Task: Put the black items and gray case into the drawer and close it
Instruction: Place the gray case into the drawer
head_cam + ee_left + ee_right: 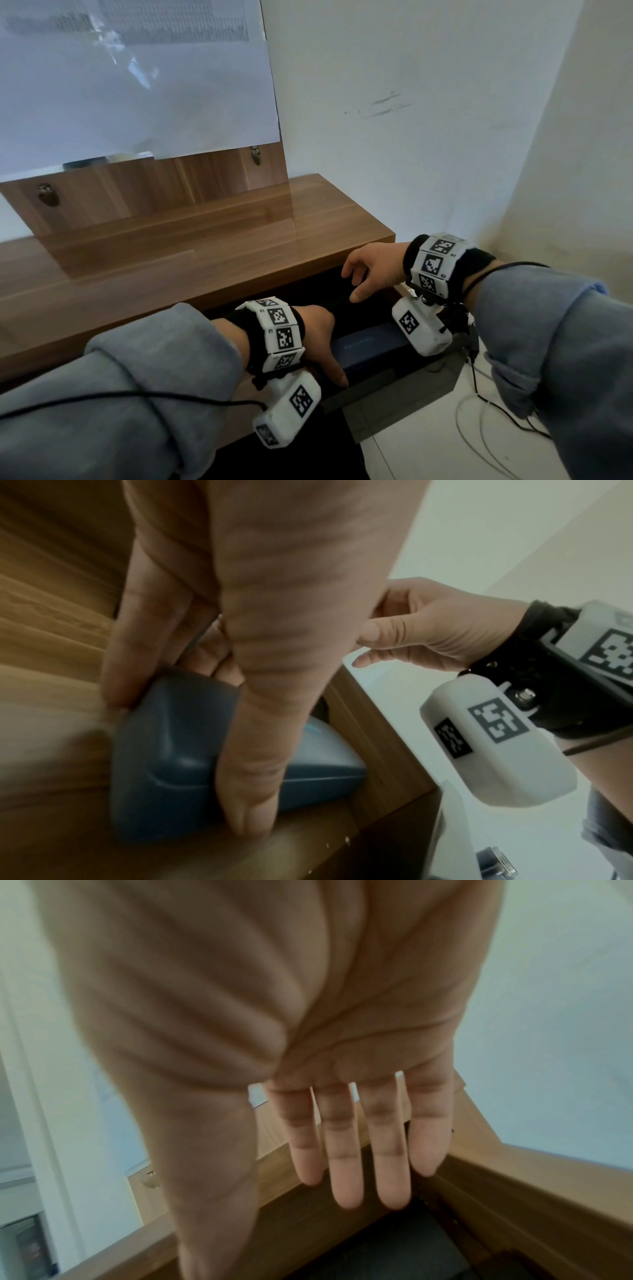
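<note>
The left hand [219, 685] keeps its grip round the end of the gray case [164, 753], lowering it into the open drawer [394, 387], while the right hand [373, 270] hovers just beyond, fingers relaxed and empty.

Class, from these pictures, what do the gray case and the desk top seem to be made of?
Gray case: probably moulded plastic, matte blue-gray; soft highlights along rounded edges. Desk top: wood or wood-look laminate, glossy; grain lines and clear reflections show.
</note>
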Demonstrator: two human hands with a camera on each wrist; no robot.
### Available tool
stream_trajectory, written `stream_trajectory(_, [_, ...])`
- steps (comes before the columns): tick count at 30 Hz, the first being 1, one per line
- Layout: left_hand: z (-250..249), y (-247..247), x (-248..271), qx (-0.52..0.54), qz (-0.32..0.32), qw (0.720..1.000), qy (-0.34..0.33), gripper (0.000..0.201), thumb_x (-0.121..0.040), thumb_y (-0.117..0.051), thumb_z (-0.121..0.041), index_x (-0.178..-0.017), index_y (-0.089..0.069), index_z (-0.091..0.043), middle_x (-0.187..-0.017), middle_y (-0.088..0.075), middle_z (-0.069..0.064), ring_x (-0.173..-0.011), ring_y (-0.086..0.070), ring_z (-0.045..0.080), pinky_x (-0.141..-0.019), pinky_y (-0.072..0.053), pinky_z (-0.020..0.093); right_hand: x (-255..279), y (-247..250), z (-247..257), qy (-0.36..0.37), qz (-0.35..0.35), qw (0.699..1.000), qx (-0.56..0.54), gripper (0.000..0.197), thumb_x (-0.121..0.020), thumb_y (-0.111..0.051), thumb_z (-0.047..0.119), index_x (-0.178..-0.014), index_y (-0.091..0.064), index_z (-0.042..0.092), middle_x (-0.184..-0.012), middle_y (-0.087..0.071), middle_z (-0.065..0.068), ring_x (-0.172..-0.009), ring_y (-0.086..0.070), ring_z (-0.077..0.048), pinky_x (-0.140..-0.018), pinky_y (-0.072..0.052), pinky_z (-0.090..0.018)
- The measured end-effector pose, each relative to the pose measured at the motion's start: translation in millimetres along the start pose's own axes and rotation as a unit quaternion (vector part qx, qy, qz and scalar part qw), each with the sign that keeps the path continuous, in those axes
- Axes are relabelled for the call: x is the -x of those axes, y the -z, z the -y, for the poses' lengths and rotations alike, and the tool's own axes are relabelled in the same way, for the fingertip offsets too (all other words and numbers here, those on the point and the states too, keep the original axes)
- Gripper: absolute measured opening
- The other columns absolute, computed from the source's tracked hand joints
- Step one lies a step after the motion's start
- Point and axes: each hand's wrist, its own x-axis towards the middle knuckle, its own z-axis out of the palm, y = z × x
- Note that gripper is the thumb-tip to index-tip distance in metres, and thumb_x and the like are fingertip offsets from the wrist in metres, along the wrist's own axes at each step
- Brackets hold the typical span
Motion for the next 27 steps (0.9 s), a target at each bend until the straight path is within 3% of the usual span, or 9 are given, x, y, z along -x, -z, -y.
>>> stream_trajectory(4, [0.8,0.4,-4.8,0.009,0.000,1.000,0.004,0.046,-0.064,-0.081,-0.053,-0.054,-0.053,-0.018,-0.054,-0.057,-0.007,-0.062,-0.056,0.015,-0.065,-0.048,0.029,-0.5,-2.2,-3.2,0.003,0.001,1.000,0.002,0.057,-0.079,-0.076,0.031,-0.129,-0.054,0.014,-0.118,-0.068,-0.003,-0.102,-0.062,-0.017,-0.090,-0.047,-0.028])
stream_trajectory(9, [5.0,-4.3,-4.3,0.042,-0.024,0.999,-0.001,0.045,-0.066,-0.084,-0.043,-0.091,-0.061,-0.013,-0.077,-0.062,0.001,-0.071,-0.057,0.016,-0.066,-0.046,0.031,6.1,-3.5,-0.7,0.008,-0.002,1.000,0.007,0.054,-0.080,-0.075,0.031,-0.128,-0.055,0.016,-0.118,-0.067,-0.002,-0.108,-0.063,-0.019,-0.090,-0.047,-0.027])
stream_trajectory(13, [3.4,-4.4,6.7,0.069,-0.032,0.997,0.004,0.048,-0.074,-0.079,-0.039,-0.102,-0.065,-0.003,-0.088,-0.065,0.008,-0.058,-0.055,0.014,-0.056,-0.046,0.027,15.2,-4.5,6.4,0.014,0.004,1.000,0.018,0.052,-0.080,-0.074,0.033,-0.126,-0.056,0.018,-0.117,-0.068,-0.001,-0.106,-0.062,-0.018,-0.092,-0.048,-0.028])
stream_trajectory(15, [2.5,-2.0,16.1,0.062,-0.054,0.997,0.007,0.051,-0.080,-0.073,-0.040,-0.109,-0.065,0.002,-0.091,-0.065,0.010,-0.063,-0.056,0.016,-0.053,-0.045,0.025,21.9,-6.6,12.0,0.019,0.006,1.000,0.021,0.051,-0.079,-0.075,0.035,-0.125,-0.057,0.019,-0.117,-0.068,0.000,-0.105,-0.062,-0.017,-0.093,-0.048,-0.029])
stream_trajectory(17, [2.3,1.6,27.5,0.042,-0.077,0.996,0.003,0.047,-0.086,-0.066,-0.041,-0.109,-0.067,0.000,-0.088,-0.063,0.006,-0.070,-0.057,0.016,-0.056,-0.044,0.026,29.8,-9.7,19.7,0.024,0.012,0.999,0.024,0.051,-0.078,-0.075,0.036,-0.123,-0.059,0.019,-0.114,-0.068,0.001,-0.105,-0.062,-0.017,-0.094,-0.048,-0.030])
stream_trajectory(21, [1.9,7.8,55.2,0.065,-0.086,0.994,-0.007,0.038,-0.089,-0.064,-0.036,-0.111,-0.067,-0.005,-0.089,-0.064,0.002,-0.061,-0.054,0.007,-0.057,-0.044,0.018,48.6,-21.0,38.3,0.036,0.032,0.998,0.052,0.045,-0.073,-0.079,0.039,-0.111,-0.065,0.019,-0.089,-0.063,0.012,-0.094,-0.059,-0.012,-0.094,-0.050,-0.033])
stream_trajectory(23, [1.6,5.5,68.9,0.071,-0.072,0.995,-0.014,0.039,-0.088,-0.065,-0.036,-0.113,-0.066,-0.008,-0.093,-0.064,0.002,-0.072,-0.058,0.011,-0.060,-0.045,0.018,57.1,-28.8,48.7,0.045,0.041,0.996,0.069,0.041,-0.070,-0.081,0.038,-0.102,-0.067,0.018,-0.080,-0.061,0.012,-0.086,-0.059,-0.011,-0.090,-0.051,-0.033])
stream_trajectory(27, [1.0,-5.3,93.3,0.090,-0.043,0.995,-0.012,0.040,-0.087,-0.063,-0.039,-0.116,-0.063,-0.011,-0.099,-0.063,0.003,-0.086,-0.057,0.015,-0.071,-0.047,0.025,67.9,-45.2,68.4,0.056,0.064,0.992,0.098,0.045,-0.066,-0.085,0.035,-0.101,-0.068,0.014,-0.085,-0.062,0.006,-0.075,-0.055,-0.006,-0.078,-0.050,-0.027])
